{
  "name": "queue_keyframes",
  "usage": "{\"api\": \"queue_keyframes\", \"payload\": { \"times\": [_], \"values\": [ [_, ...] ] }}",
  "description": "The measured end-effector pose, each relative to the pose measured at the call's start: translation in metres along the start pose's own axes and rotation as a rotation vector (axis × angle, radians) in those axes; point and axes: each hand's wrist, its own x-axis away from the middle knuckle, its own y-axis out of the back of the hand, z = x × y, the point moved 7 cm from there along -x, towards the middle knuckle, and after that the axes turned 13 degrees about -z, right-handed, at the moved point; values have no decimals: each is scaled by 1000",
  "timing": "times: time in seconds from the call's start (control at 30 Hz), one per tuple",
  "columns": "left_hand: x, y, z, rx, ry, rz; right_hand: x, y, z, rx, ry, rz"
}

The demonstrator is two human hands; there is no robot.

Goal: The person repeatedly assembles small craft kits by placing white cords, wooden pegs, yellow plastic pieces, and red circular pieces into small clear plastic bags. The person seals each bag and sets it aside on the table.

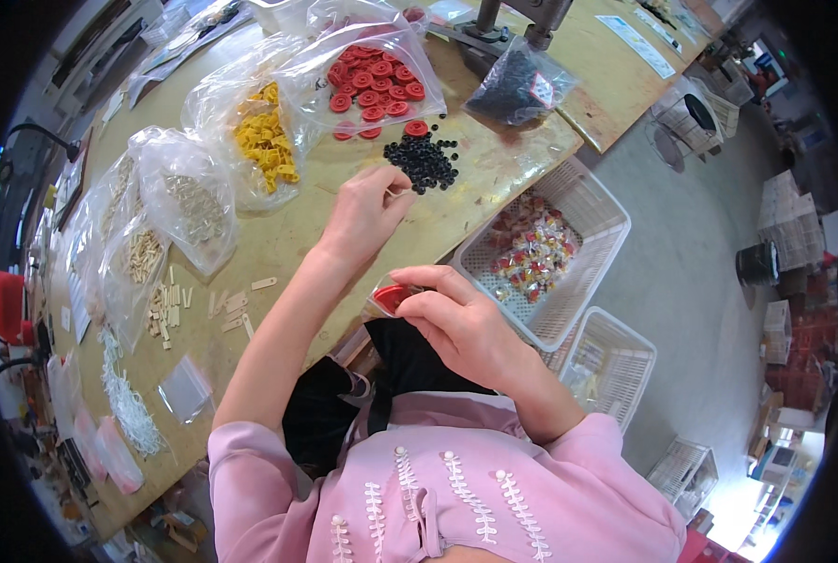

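Pinching a small clear bag [388, 298] with red contents between thumb and fingers, the right hand [461, 324] holds it in front of the torso, by the table's near edge; the left hand [367, 206] has thumb and forefinger drawn together just beside a loose heap of black rings [421, 164], though I cannot tell whether something small and pale sits in that grip.

Beyond the heap, a crinkled clear sack [411, 42] lies with round red discs [372, 80] in it, a few out on the table [503, 174]; left of it, another plastic sack [217, 98] holds glossy yellow pieces [264, 141]; farther left, a bulging bag [194, 206] contains pale bits, near scattered flat, wood-coloured tabs [236, 305], a tangle of white strings [126, 394] and flat clear plastic [186, 389]; toward the far right, a bag of dark pieces [508, 89] bears a white-and-red label [543, 91], its print too small to read.

Below the table's right side, a perforated white basket [611, 225] contains shiny packets [536, 253] showing red, yellow and white; a second white basket [639, 366] stands beside it.
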Motion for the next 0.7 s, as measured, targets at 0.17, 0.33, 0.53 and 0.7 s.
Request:
{"api": "queue_keyframes", "payload": {
  "times": [0.17,0.33,0.53,0.7],
  "values": [
    [-14,-32,5,-261,-63,-32,6,18,-11,105,21,-50],
    [-10,-31,5,-263,-96,-23,4,22,-9,202,132,-71],
    [1,7,17,-343,-35,1,-9,9,-13,159,128,-29],
    [26,67,29,-21,268,-29,-15,-4,0,81,180,-1]
  ]
}}
